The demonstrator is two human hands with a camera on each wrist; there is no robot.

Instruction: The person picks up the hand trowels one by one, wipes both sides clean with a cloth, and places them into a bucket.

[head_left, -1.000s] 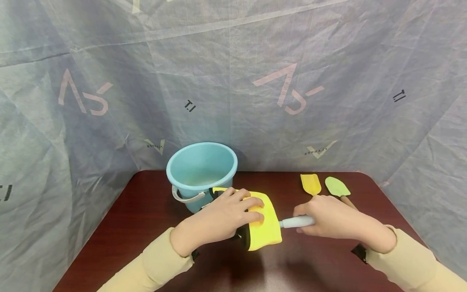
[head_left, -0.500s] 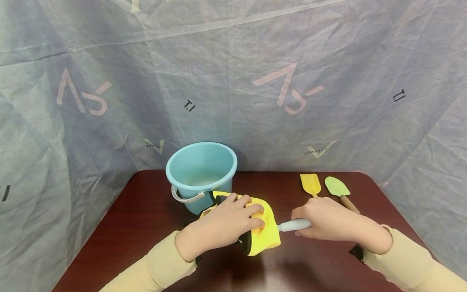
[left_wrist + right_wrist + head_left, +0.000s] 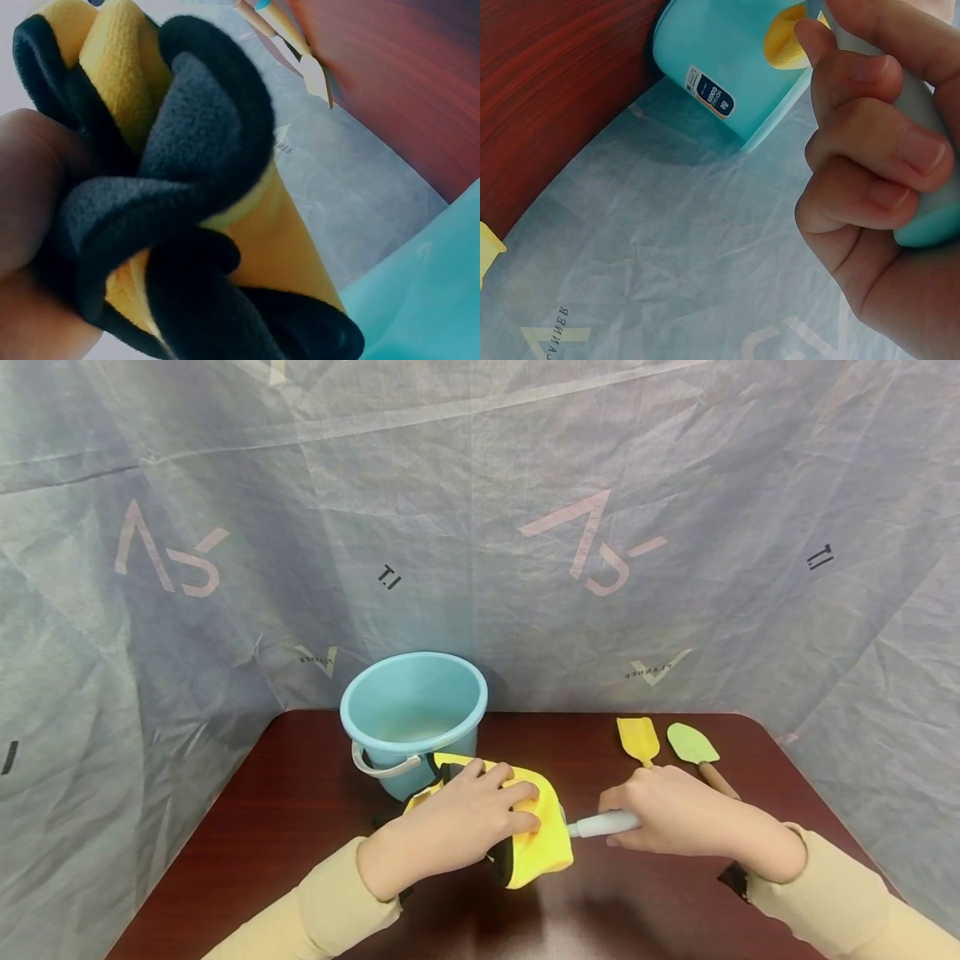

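My left hand (image 3: 468, 814) grips a yellow cloth (image 3: 543, 852) with black edging, fingers bent over its top. In the left wrist view the cloth (image 3: 199, 127) is bunched into folds with a dark grey side showing. The cloth wraps the head of a hand tool, so its kind is hidden. My right hand (image 3: 671, 810) holds that tool by its light grey handle (image 3: 609, 823). In the right wrist view, fingers curl round the handle (image 3: 930, 191), which has a teal end. Both hands are above the table, in front of the bucket.
A light blue bucket (image 3: 367, 702) with a white handle (image 3: 390, 770) stands behind my left hand. At the back right of the dark red table (image 3: 247, 835) lie a yellow shovel (image 3: 639, 739) and a green trowel (image 3: 692, 743) with a wooden handle. A grey sheet (image 3: 480, 527) hangs behind.
Both hands, with the cloth and the tool, have dropped slightly toward the person. The tool's handle is now tilted a little more. More of the trowel's wooden handle shows. The bucket has stayed put.
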